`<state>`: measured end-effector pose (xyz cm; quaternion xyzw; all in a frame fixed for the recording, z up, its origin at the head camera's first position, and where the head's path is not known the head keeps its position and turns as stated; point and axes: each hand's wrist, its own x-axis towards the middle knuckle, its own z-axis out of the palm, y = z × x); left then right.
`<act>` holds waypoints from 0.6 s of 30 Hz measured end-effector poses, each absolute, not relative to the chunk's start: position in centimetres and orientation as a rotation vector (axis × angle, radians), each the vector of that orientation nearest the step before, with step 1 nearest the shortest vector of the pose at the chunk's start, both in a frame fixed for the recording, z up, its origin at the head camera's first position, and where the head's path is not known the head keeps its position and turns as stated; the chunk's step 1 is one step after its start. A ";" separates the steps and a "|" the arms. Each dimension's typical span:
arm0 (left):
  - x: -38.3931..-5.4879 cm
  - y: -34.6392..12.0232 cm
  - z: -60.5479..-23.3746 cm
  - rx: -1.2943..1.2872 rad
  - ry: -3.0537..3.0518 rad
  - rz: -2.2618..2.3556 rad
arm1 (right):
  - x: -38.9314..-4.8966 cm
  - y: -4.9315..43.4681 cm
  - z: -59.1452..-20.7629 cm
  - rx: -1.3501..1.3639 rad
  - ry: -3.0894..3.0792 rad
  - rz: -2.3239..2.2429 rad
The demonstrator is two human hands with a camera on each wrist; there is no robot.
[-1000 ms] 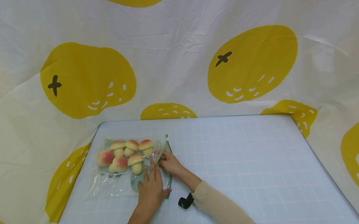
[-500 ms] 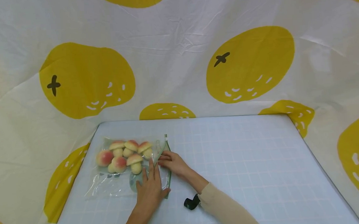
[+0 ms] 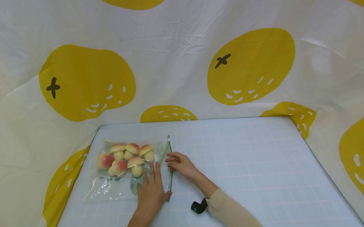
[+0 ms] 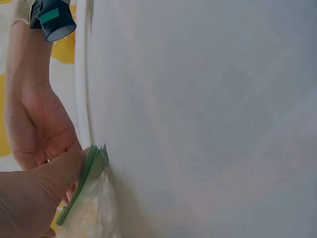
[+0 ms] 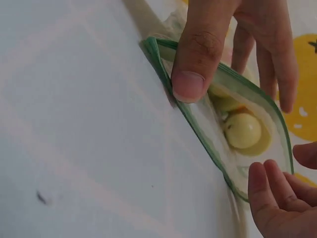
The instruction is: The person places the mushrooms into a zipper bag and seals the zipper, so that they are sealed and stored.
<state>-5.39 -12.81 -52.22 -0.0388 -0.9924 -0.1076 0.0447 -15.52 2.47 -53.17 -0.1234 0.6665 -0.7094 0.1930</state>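
Note:
A clear zip bag [image 3: 111, 192] with a green zip edge lies on the table, holding several cream mushrooms [image 3: 136, 170] with reddish caps. On the bag's right part rests my left hand [image 3: 150, 190], fingers straight and spread, its thumb over the near end of the zip edge. Beside the bag's mouth is my right hand [image 3: 183, 167], fingers loosely bent with nothing held between them. In the right wrist view the bag's mouth [image 5: 282, 119] gapes, a mushroom [image 5: 242, 130] visible inside. There the right fingertips [image 5: 257, 178] are at the rim; whether they touch it I cannot tell.
The table [image 3: 251, 165] has a pale checked cover. A black wrist camera [image 3: 199, 206] sits at the right cuff. Behind and around the table hangs a white cloth [image 3: 172, 65] printed with large yellow fruit.
My right hand has drawn back to the right from the zip edge, its fingers coming off it. The left hand stays on the bag, and the mushrooms have barely moved.

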 end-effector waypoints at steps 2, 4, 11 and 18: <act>-5.4 -12.8 -52.3 -0.118 -3.026 -0.329 | -15.5 2.7 -53.2 -0.342 1.886 -1.994; -5.3 -12.7 -52.4 -0.128 -3.011 -0.312 | -15.6 3.0 -53.3 -0.340 1.904 -1.997; -5.3 -12.8 -52.4 -0.155 -2.926 -0.220 | -15.7 4.2 -52.9 -0.335 2.030 -1.969; -6.0 -13.3 -51.9 -0.274 -2.735 -0.251 | -14.4 5.5 -49.0 -0.388 2.148 -1.922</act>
